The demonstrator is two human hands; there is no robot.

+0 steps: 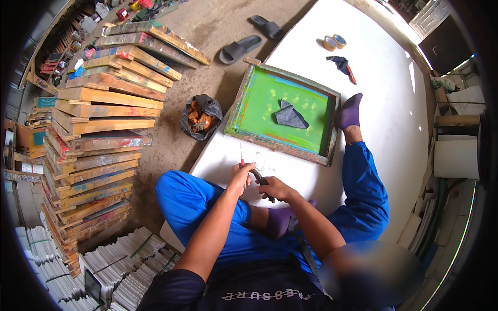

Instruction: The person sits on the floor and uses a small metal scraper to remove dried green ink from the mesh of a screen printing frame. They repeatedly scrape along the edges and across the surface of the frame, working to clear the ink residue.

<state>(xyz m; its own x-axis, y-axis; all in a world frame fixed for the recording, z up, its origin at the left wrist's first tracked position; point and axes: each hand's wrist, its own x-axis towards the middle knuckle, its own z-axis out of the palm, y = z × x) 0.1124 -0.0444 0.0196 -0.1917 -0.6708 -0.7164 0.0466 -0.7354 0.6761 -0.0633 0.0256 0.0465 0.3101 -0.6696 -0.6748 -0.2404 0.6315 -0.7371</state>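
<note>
— Green mesh [256,106] in one wooden frame [275,144], flat on the white board [384,67], and both hands close by! What's gripped?

— Left hand [239,177]: closed round one red-handled rod [242,162], its thin shaft aimed up and away. Right hand [278,190]: wrapped about one dark tool, pliers [258,176] by the look, nose right at the left fingers.

— Why so close together?

— The left steadies while the right squeezes, I'd judge; actual contact is too small to call. Pale crumbs [264,164] just beyond, too many to count!

— And the rest?

— One grey cloth [290,116] on the mesh, perhaps parked within reach. Two tape rolls [331,46] farther up. Two black slippers [239,51] on the floor [218,20], probably to spare the board. One black bag [213,106] beside it, handy for waste, maybe.
</note>
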